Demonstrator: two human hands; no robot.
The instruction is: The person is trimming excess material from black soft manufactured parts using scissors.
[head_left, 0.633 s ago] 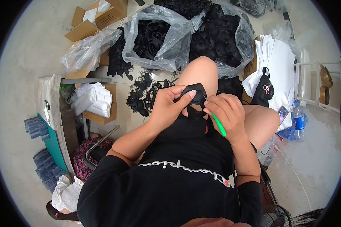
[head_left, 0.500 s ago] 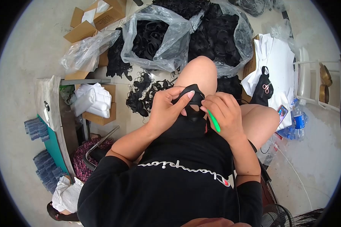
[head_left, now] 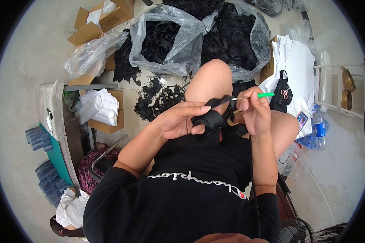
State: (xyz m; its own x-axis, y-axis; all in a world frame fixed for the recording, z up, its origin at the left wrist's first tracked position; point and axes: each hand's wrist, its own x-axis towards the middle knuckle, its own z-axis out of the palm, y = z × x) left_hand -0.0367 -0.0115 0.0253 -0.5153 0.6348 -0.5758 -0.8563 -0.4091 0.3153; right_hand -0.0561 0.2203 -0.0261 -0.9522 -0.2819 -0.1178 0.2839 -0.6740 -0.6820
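My left hand point(head_left: 177, 120) pinches a piece of black fabric point(head_left: 211, 120), gathered in folds over my lap. Between the fingers of my right hand point(head_left: 256, 115) is a thin metal tool with a green handle point(head_left: 266, 95). Its slender shaft points left, with the tip at the upper right of the fabric; whether it goes into the cloth I cannot tell. A strip of the fabric hangs between both hands, near my right fingers, and is blurred.
Clear plastic bags point(head_left: 190, 48) of black pieces stand beyond my knees, near a loose black heap point(head_left: 154, 101). To the right, white sheets point(head_left: 298, 69) bear a black garment with pink scissors point(head_left: 285, 94) and a phone point(head_left: 302, 118). Bottles point(head_left: 320, 129) stand beside them; cartons point(head_left: 105, 18) lie far left.
My right hand has moved up and right, turning the green-handled tool from pointing down to level. My left hand has shifted slightly down, still holding the black fabric, which is now more spread out.
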